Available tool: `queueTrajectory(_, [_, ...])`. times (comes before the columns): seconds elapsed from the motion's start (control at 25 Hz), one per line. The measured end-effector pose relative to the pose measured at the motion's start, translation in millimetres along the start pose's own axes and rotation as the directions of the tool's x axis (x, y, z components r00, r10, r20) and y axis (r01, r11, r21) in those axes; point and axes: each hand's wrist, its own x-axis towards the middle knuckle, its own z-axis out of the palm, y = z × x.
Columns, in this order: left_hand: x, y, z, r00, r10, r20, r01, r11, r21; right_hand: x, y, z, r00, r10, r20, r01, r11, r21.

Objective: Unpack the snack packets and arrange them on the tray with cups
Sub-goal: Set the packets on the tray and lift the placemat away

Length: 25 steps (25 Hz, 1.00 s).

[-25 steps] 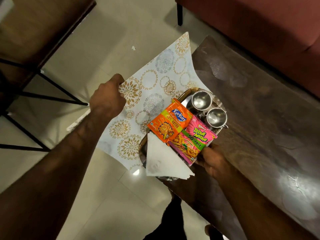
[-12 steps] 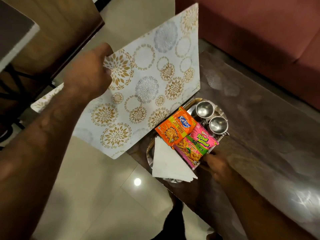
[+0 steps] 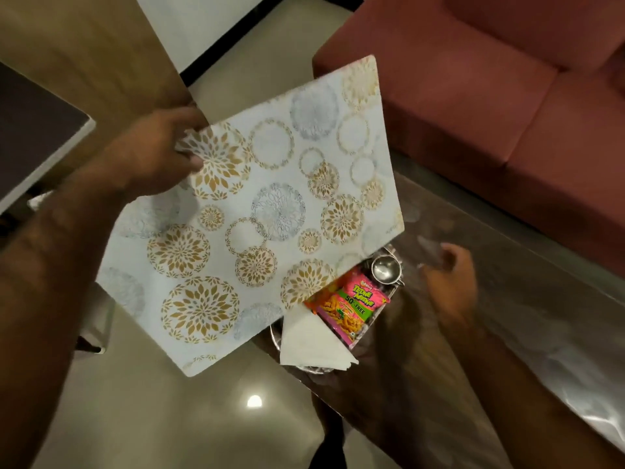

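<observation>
My left hand (image 3: 159, 154) grips the corner of a white placemat (image 3: 257, 211) printed with gold and grey flower circles, held up in the air over the tray. Below it a steel tray (image 3: 275, 336) sits on the dark table. On the tray lie a pink snack packet (image 3: 353, 308), an orange packet (image 3: 316, 299) mostly hidden by the mat, a white folded napkin (image 3: 311, 346) and one visible steel cup (image 3: 386, 268). My right hand (image 3: 451, 286) hovers just right of the tray, fingers loosely apart, holding nothing.
The dark wooden table (image 3: 507, 333) runs to the lower right. A red-brown sofa (image 3: 490, 96) stands behind it. Beige floor tiles (image 3: 169, 418) lie to the left, and a wooden piece of furniture (image 3: 67, 62) fills the upper left.
My left hand has swung the placemat up and to the right, so it now covers the orange packet and one cup. My right hand has let go of the tray edge and moved right.
</observation>
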Motion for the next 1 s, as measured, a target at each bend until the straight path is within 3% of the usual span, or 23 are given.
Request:
queueTrajectory(0.12, [-3,17,17,0.977,0.115,0.179,-0.103,0.992,-0.077,5,-53,-20,0.986,-0.153,0.060,0.152,0.988,0.022])
queueTrajectory(0.28, [-8,32,49,0.929,0.190,0.318,-0.153,0.979,-0.137,4,-70,-49,0.939,0.011,0.343,-0.091,0.972,0.217])
queueTrajectory(0.48, [-15,46,81,0.862,0.201,0.466,-0.080,0.961,-0.265,-7,-29,-91,0.896,0.078,0.438,-0.189,0.958,0.217])
queueTrajectory(0.6, [-15,62,98,0.833,0.225,0.505,-0.100,0.960,-0.262,-14,-13,-110,0.931,0.064,0.359,-0.160,0.957,0.243])
queueTrajectory(0.72, [-5,73,103,0.851,0.257,0.458,-0.216,0.966,-0.140,-14,-11,-129,0.954,0.040,0.296,-0.135,0.941,0.310])
queueTrajectory(0.8, [3,69,102,0.921,0.220,0.322,-0.220,0.975,-0.035,-11,-14,-145,0.962,0.057,0.268,-0.160,0.911,0.379])
queueTrajectory(0.92, [6,47,99,0.997,-0.031,0.075,0.034,0.999,-0.037,-10,-14,-168,0.975,0.050,0.219,-0.135,0.909,0.393])
queueTrajectory(1.0, [1,38,103,0.963,-0.240,0.124,0.261,0.945,-0.198,-11,-9,-183,0.984,0.057,0.170,-0.123,0.903,0.411])
